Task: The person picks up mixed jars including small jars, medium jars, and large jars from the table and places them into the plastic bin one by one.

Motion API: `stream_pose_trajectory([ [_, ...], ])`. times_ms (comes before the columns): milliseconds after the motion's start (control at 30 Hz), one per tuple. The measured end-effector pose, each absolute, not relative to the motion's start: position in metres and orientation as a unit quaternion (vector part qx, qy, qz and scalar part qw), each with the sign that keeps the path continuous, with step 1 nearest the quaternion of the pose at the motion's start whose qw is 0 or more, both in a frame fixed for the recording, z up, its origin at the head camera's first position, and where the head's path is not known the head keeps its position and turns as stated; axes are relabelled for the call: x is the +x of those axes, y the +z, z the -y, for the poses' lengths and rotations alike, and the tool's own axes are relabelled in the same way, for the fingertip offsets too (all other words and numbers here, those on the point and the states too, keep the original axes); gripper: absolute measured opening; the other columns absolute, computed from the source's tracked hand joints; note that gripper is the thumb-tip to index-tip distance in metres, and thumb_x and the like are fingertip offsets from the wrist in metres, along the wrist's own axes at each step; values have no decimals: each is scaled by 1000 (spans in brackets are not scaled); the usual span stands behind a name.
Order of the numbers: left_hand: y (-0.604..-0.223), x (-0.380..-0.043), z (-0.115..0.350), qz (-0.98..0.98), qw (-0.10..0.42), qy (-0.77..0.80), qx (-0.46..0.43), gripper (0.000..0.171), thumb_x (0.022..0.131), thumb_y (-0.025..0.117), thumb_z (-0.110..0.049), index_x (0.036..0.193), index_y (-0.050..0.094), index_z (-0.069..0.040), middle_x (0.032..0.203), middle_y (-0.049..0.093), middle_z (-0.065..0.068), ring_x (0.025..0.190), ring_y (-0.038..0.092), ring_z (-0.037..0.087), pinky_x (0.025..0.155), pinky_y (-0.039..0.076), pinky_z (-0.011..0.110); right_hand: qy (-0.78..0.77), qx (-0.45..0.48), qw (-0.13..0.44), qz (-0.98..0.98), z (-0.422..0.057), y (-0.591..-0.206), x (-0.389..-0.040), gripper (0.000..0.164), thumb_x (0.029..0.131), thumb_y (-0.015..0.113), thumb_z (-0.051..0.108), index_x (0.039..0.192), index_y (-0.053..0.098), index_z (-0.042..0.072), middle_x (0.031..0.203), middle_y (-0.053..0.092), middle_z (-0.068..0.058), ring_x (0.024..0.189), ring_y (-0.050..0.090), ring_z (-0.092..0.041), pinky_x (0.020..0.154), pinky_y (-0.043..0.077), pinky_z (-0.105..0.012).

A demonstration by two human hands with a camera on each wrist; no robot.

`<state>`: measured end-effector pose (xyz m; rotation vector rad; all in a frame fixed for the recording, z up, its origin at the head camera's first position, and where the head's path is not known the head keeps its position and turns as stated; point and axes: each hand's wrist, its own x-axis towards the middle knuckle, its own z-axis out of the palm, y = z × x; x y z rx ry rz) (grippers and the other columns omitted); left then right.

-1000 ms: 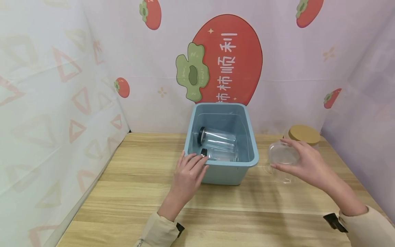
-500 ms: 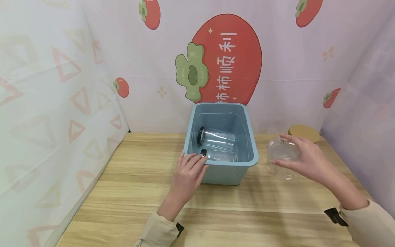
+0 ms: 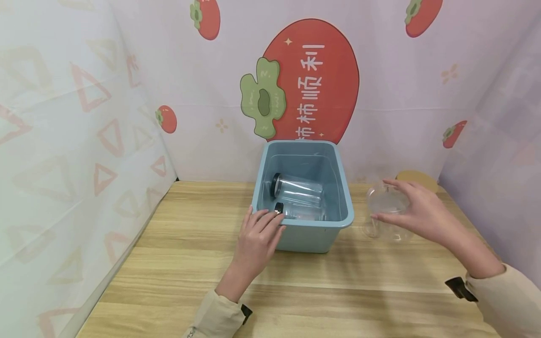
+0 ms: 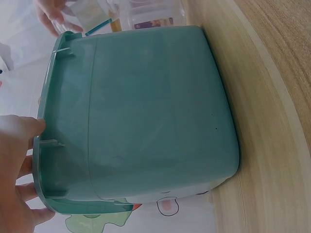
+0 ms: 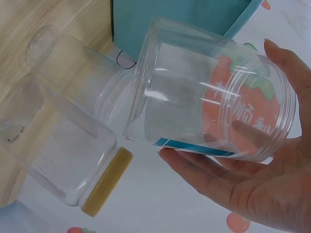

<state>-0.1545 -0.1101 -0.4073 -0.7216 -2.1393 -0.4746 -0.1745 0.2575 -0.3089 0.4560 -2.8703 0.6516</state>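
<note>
The left hand [image 3: 257, 238] grips with bent fingers; the right hand [image 3: 422, 213] curves, thumb opposite fingers.

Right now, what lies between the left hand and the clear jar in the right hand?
Between the left hand and jar, the head view shows the near end of the blue bin, then a strip of table.

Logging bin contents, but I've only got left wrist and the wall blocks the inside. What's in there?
Observer: Head view shows two clear, black-capped containers lying on their sides in the bin.
Operator: And the thing held up at my top edge, lidded?
Observer: No lid visible: right wrist view shows a bare threaded neck on the clear jar in the right hand.
</note>
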Motion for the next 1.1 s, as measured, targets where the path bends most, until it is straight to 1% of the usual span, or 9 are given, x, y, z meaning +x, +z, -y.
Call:
stream_pose_trajectory([
  [67,-407,-155,110,848,406,-187,-286,29,89,85,-13,117,79,-8,111,78,8,112,69,32,109,48,66,216,154,81,961,-258,-308,-176,89,80,93,34,148,52,-6,140,54,-41,119,54,-58,83,52,-69],
  [267,-408,-156,110,846,409,-186,-288,28,89,85,-13,115,80,-8,109,78,7,112,69,31,109,48,66,215,153,87,961,-258,-307,-178,87,80,93,34,146,53,-5,136,58,-38,115,58,-55,81,54,-64],
  [533,-408,-156,110,845,410,-186,-288,27,88,86,-13,115,80,-8,109,78,7,111,69,32,109,48,66,211,160,97,959,-257,-302,-181,87,78,94,32,145,54,-7,136,59,-36,120,56,-55,89,50,-70],
  [800,-408,-156,110,847,407,-183,-287,29,89,86,-14,116,80,-8,111,78,7,112,68,31,109,48,65,194,170,120,959,-257,-295,-183,84,77,95,34,142,58,-5,132,63,-33,120,58,-51,91,50,-67],
  [1100,-408,-156,110,848,407,-180,-287,28,89,86,-14,115,80,-8,110,78,7,112,68,31,109,49,65,207,165,101,959,-254,-288,-187,87,80,93,41,147,55,-1,136,61,-33,124,56,-52,92,49,-70],
])
